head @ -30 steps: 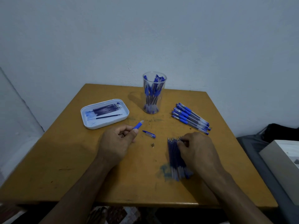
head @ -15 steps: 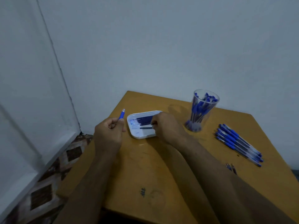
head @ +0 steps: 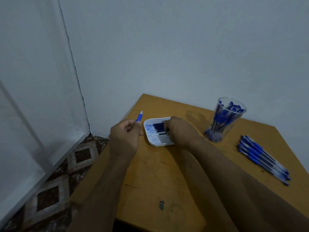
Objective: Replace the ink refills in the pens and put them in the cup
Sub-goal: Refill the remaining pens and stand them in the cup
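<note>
Right hand [head: 179,130] is over the white rectangular plastic tray [head: 154,142] w/ fingers curled down on the dark blue ink refills [head: 158,127]; can't tell if it's pinching one. Refills lie lengthwise left-right across the tray. Left hand [head: 124,137], just left of the tray, grips a blue pen barrel [head: 139,117], tip pointing up and away. The clear plastic cup [head: 224,119] of pens stands further right on the yellow wooden worktop [head: 150,173], so right hand's nearer it.
</note>
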